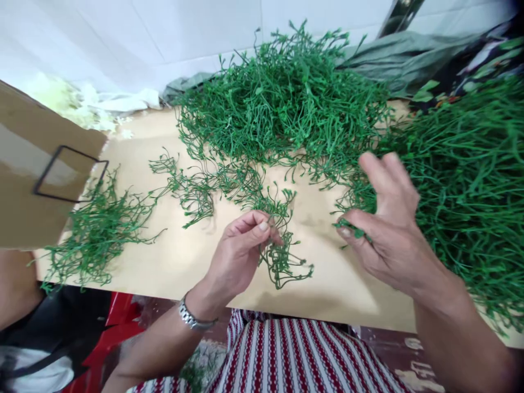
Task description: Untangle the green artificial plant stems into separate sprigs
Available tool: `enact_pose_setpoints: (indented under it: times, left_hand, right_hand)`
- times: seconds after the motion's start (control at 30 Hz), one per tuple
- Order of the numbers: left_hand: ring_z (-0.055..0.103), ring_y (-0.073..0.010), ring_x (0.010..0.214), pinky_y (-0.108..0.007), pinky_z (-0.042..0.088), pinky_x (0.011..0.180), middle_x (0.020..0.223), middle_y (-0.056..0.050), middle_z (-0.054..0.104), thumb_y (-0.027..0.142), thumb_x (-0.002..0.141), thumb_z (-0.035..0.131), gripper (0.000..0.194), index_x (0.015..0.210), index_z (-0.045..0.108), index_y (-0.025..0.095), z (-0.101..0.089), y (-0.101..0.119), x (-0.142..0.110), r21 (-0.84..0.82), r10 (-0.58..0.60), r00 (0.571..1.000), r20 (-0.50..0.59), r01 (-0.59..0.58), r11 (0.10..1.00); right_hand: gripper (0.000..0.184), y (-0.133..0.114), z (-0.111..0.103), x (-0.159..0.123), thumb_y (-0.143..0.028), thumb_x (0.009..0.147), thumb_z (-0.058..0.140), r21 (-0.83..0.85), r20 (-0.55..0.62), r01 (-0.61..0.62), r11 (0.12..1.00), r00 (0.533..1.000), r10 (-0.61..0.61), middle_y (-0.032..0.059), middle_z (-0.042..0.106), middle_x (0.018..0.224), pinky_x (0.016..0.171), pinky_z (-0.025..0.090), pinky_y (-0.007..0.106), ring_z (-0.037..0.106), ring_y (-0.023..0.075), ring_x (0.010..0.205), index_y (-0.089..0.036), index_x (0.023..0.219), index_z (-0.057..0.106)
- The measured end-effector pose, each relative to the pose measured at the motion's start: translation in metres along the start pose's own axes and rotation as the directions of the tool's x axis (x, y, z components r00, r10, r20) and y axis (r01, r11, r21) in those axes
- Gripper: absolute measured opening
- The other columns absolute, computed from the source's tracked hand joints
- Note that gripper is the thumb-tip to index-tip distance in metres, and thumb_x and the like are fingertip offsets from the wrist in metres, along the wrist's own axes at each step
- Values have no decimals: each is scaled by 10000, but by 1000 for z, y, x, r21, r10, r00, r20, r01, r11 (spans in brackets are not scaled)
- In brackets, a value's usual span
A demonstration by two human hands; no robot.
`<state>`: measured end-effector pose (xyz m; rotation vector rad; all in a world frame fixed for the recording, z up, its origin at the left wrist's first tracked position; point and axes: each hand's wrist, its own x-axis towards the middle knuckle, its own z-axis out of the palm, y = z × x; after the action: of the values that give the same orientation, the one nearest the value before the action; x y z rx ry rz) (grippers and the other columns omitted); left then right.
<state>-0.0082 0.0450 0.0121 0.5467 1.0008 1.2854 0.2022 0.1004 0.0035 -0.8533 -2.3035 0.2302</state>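
Note:
My left hand [239, 248], with a metal watch on its wrist, has thumb and forefinger pinched on thin green plastic-looking stems [282, 262]. These hang in a small tangle below and beside the fingertips, just above the tabletop [331, 289]. To the right, my right hand [387, 229] presses a small green piece [354, 228] between thumb and a finger, while its other fingers stretch up, slightly blurred. Loose green stems [198, 194] trail across the tabletop beyond my left hand.
A large heap of green stems [282, 103] lies against the wall, another heap [470, 191] at the right. A smaller pile [102, 232] sits at the left beside a cardboard box [36, 169]. Part of a person's arm [18, 284] shows there, near a red stool [123, 319].

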Motion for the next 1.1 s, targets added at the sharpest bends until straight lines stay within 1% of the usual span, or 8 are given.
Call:
enact_pose_setpoints:
  times: [0.1,0.17,0.33,0.43,0.67,0.83,0.97,1.1]
  left_hand:
    - [539,-116,679,-262,409,726,698,2,563,151,645,667,86,637,582,146,7,-3,3,-52,18,999,-33,-20,998]
    - [553,-126,720,-276,410,768,735,-8,583,145,643,668,92,613,581,141,11,-4,4,-88,10,1000,-17,-11,996]
    - [545,-113,732,-251,418,718,840,-22,610,138,633,669,99,595,578,137,16,-5,5,-170,-66,997,-40,59,984]
    - [536,-118,765,-219,400,655,851,-29,612,135,635,665,116,587,560,136,16,-7,6,-168,-64,996,-62,53,984]
    - [506,-106,689,-231,390,685,687,1,563,211,729,635,94,686,578,150,10,-11,2,102,150,989,-5,-149,984]
    - [477,-103,669,-217,375,623,687,-1,540,280,737,639,139,748,580,154,6,-15,-6,163,93,989,112,-110,980]
    - [479,-113,703,-222,387,633,759,-11,548,232,679,692,167,793,590,167,5,-21,-9,277,80,994,75,-98,956]
    - [449,-112,638,-230,363,587,662,-3,516,215,677,679,124,663,574,151,2,-23,-9,379,78,992,95,-109,919]
  right_hand:
    - [129,-20,6,0,-203,885,403,341,108,-110,933,991,77,103,588,938,730,449,317,564,194,897,-178,840,521]
    - [144,-30,17,1,-224,901,391,437,165,-208,875,975,149,51,590,773,617,449,251,570,138,711,-175,877,524]
    - [239,-37,43,4,-293,855,503,578,307,-289,763,944,125,44,612,889,672,463,214,577,120,775,-158,1051,527]
    - [185,-38,47,5,-230,823,544,606,353,-314,731,930,107,34,609,892,670,454,202,566,110,777,-157,993,546]
    - [48,-39,47,0,-198,830,527,538,184,-240,808,969,164,-14,499,664,562,383,197,475,90,612,-163,798,532]
    - [74,-40,47,-6,-211,848,498,479,87,-190,857,982,169,-13,471,639,529,362,209,453,97,582,-170,787,504]
    - [62,-41,47,-9,-225,846,500,440,27,-202,875,977,212,-14,476,642,516,356,206,444,96,572,-176,807,499]
    - [123,-39,46,-10,-204,849,484,458,64,-199,867,980,191,-26,442,616,503,331,198,412,87,555,-176,735,448]
